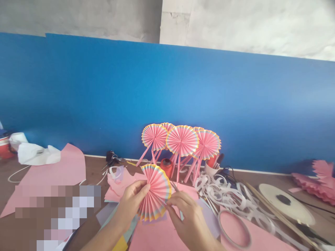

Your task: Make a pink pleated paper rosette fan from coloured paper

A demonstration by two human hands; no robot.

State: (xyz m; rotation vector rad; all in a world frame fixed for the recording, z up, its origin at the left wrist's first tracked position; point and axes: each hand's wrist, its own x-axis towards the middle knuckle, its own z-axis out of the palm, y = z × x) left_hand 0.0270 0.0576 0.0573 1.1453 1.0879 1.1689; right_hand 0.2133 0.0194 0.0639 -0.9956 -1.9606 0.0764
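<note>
A pleated pink paper fan (158, 195) with a yellow and pale blue edge is spread partly open above the table. My left hand (133, 200) pinches it at its left side, thumb in front. At its right edge is my right hand (184, 212), fingers pressed together on the rim; a thin dark pointed tool (174, 187) sticks up from that hand. Just behind the held fan, several finished round fans (182, 141) stand on pink sticks, leaning near the blue wall. Pink paper (157, 237) lies beneath my hands.
Curled white strips (222, 195), a tape ring (234, 228) and a cream disc (286, 204) lie at right, with long thin sticks between. A red spool (166, 167) and a cup (211, 168) stand behind. White cloth (39, 153) and pink sheets are left. A blue panel (167, 87) rises behind.
</note>
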